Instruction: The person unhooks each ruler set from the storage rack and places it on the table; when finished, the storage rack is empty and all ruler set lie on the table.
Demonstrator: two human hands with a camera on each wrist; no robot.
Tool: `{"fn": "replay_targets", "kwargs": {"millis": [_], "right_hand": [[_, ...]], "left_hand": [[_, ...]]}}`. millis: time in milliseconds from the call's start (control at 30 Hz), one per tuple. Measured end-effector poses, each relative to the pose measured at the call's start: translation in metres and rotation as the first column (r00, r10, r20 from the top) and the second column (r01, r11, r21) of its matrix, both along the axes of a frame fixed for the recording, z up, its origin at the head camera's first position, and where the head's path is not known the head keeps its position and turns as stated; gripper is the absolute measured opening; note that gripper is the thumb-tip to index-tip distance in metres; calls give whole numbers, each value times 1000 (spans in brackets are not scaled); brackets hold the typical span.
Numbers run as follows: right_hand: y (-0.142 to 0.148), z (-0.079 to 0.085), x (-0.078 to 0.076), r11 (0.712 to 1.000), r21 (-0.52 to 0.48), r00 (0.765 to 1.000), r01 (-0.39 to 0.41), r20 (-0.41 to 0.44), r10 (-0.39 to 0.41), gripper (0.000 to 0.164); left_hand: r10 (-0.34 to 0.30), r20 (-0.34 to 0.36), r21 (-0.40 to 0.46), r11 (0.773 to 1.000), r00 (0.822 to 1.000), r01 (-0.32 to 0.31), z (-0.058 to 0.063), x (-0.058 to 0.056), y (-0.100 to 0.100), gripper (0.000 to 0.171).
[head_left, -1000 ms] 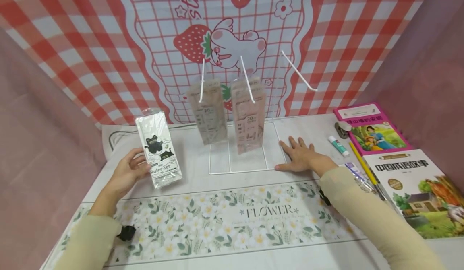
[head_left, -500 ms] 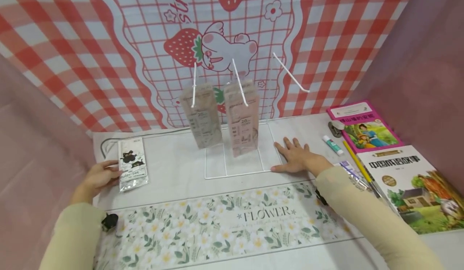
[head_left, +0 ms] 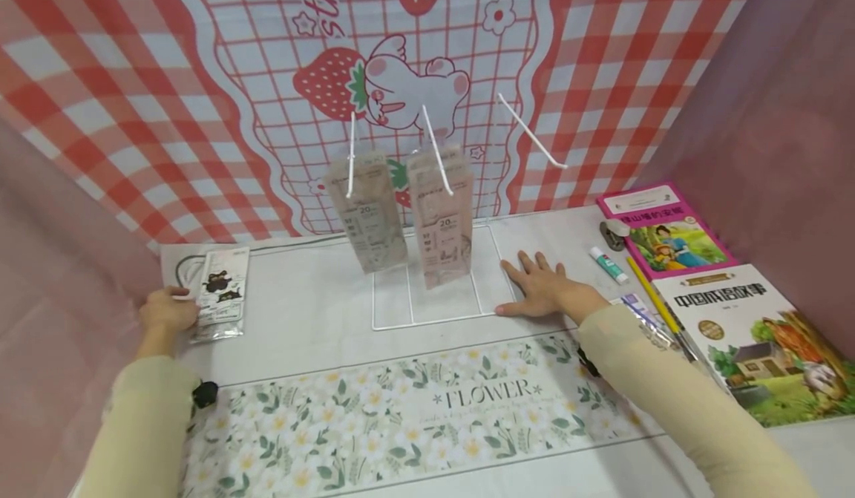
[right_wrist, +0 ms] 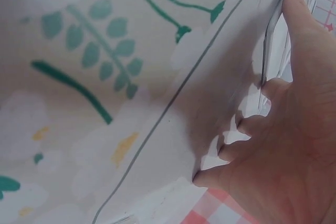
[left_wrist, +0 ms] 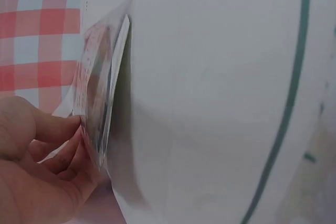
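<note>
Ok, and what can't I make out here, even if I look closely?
Small print on the cat pack: too small and blurred in the head view; seen nearly edge-on in the left wrist view.
Fine print on the grey pack and pink pack: head view, too small.
Part of the purple-and-white packet: head view, covered by the right sleeve.
Parts of the wire stand: head view, behind both hanging packs.

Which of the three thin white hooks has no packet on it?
The rightmost thin white hook; the left one bears a greyish plastic packet, the middle one a pinkish plastic packet.
</note>
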State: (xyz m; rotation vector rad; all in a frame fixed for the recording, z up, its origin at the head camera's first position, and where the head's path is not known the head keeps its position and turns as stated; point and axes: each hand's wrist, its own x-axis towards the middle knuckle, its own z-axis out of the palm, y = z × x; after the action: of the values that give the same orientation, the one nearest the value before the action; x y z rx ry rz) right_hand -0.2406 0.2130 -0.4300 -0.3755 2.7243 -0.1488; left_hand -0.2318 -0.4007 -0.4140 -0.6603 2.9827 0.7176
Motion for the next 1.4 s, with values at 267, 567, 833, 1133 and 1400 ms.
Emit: {"fn": "replay_targets", "kwargs": {"millis": [267, 567, 833, 1133, 1400], "right_hand": [[-1, -1, -1, 1000, 14, 1000, 1, 9, -1, 104], [-2, -2, -2, 1000, 10, 1000, 4, -1, -4, 104], [-3, -1, -2, 1000, 4, 1000, -1, 13, 1, 104], [-2, -2, -2, 1000, 3, 1000, -6, 13, 6, 103], [-2, -1, -2, 1000, 13, 1000, 10, 12, -10, 104]], "left_hand": [[18, 81, 55, 998, 997, -23, 9, -1, 6, 58], [-55, 41, 48, 997, 998, 53, 19, -14, 31, 55], [-180, -412, 284, 906, 893, 313, 35, -19, 122, 42], [-298, -712, 385, 592, 636, 708, 43, -3, 201, 41], [-239, -695, 450, 591, 678, 669, 32, -11, 229, 34]]}}
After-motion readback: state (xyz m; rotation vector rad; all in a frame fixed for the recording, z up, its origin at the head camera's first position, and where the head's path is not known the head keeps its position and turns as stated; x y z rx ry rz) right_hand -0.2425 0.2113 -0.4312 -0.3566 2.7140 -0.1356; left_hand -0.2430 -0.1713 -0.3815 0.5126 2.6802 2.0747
